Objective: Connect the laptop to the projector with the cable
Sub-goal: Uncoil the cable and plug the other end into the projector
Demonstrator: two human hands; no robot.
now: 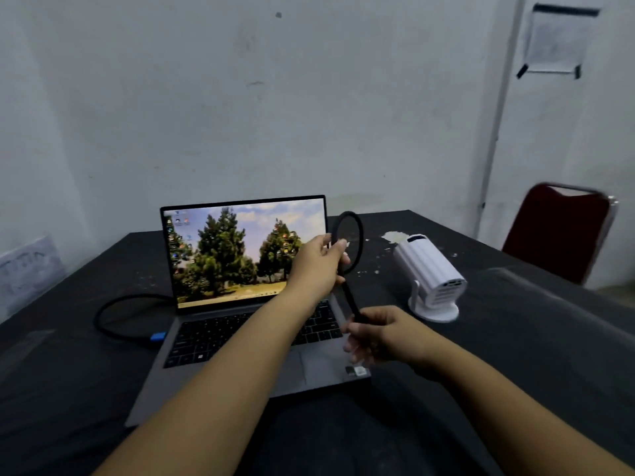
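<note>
Both hands hold the black cable (354, 297) in the air above the right side of the open laptop (240, 304). The left hand (319, 266) is closed around it where the cable curls into 1 loop in front of the screen's right edge. The right hand (381, 334) pinches a lower stretch of it over the keyboard's right end. Another length of cable lies in an arc on the dark surface (515, 338) left of the laptop, ending in a blue plug (158, 336) at the laptop's left side. The white projector (429, 276) stands to the right of the laptop, apart from both hands. A red chair (560, 231) stands beyond the surface's far right corner.
</note>
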